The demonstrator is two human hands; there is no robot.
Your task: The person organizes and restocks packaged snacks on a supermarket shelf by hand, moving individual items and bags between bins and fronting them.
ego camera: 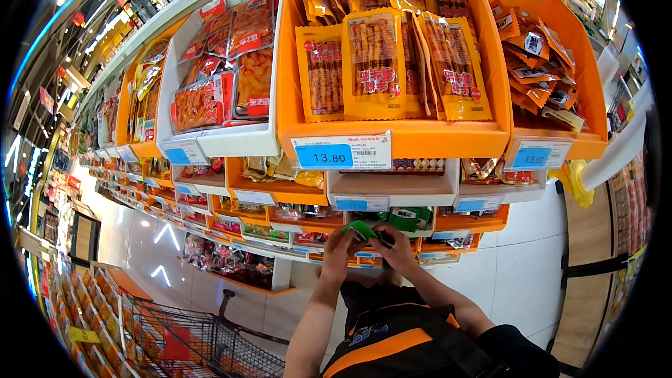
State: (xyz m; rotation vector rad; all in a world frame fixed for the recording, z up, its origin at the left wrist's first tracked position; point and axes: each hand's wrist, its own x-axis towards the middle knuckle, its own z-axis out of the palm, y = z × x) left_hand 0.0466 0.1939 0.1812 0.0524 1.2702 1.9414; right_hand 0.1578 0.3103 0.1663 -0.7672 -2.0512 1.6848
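Both of my hands are together in front of the lower shelf tiers. My left hand (339,250) grips one side of a small green snack packet (360,229). On its other side, the fingers of my right hand (392,245) close on the same packet. Just beyond my hands, a bin (433,227) holds more green packets (409,217). Above stands a large orange bin (394,134) of yellow snack packets (374,63) with a price tag on its front. My fingers hide part of the held packet.
A white bin (220,142) of packaged red snacks and an orange bin (593,131) of small orange packets flank the large bin. A metal shopping cart (210,341) stands at lower left. A white post (619,147) rises at right, above tiled floor (520,273).
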